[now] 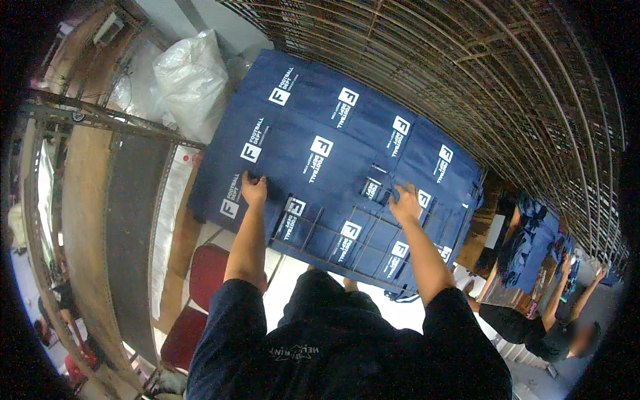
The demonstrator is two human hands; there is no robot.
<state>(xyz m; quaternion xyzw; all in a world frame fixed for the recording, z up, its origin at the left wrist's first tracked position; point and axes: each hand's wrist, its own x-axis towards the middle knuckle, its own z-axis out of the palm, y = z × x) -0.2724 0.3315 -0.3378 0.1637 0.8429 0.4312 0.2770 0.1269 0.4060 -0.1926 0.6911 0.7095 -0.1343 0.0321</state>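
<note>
Navy fabric pieces with white prints lie side by side in rows before me, their edges overlapping. At the left part of the spread, my left hand is bent, thumb and forefinger at the navy cloth. My right hand is to the right, its curled fingers on a navy fabric piece beside a dark fold that partly covers a print. Thin metal wires cross the cloth along the near side. Whatever lies under my fingertips is mostly hidden.
Wire rack shelves rise tilted behind the cloth. A white plastic sack stands at the far left, beside a metal-framed shelf. Red chairs are at near left. Another person reaches toward dark cloth at right.
</note>
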